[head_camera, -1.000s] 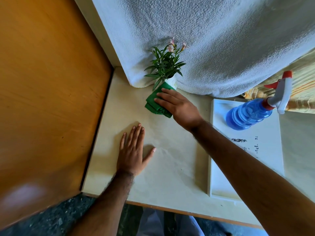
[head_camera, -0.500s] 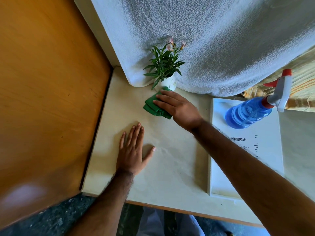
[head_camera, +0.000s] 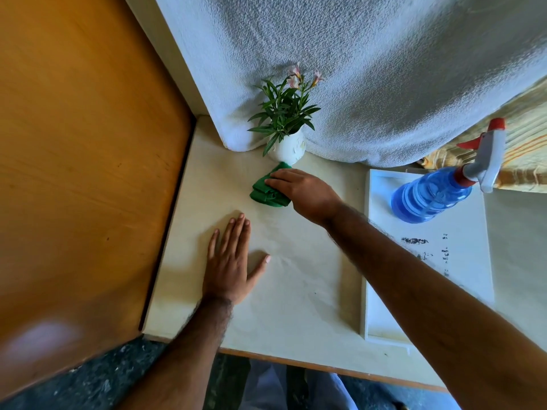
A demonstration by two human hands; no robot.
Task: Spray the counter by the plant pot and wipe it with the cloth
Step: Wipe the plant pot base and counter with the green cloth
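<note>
A small white plant pot (head_camera: 288,147) with green leaves and pink flowers stands at the back of the cream counter (head_camera: 296,291). Just in front of it lies a bunched green cloth (head_camera: 263,195), and my right hand (head_camera: 305,192) presses down on it, fingers pointing left. My left hand (head_camera: 229,261) rests flat on the counter nearer to me, fingers spread, holding nothing. A blue spray bottle (head_camera: 432,196) with a grey and red trigger head stands on a white tray (head_camera: 384,291) at the right.
A brown wooden door or panel (head_camera: 83,173) runs along the counter's left edge. A white textured cloth (head_camera: 370,69) hangs behind the pot. Striped yellow fabric (head_camera: 527,149) lies at the far right. The counter's front edge (head_camera: 325,368) is near my body.
My right hand has slid the green cloth toward me and a little left, off the foot of the pot, which now shows fully. My left hand has stayed flat in place.
</note>
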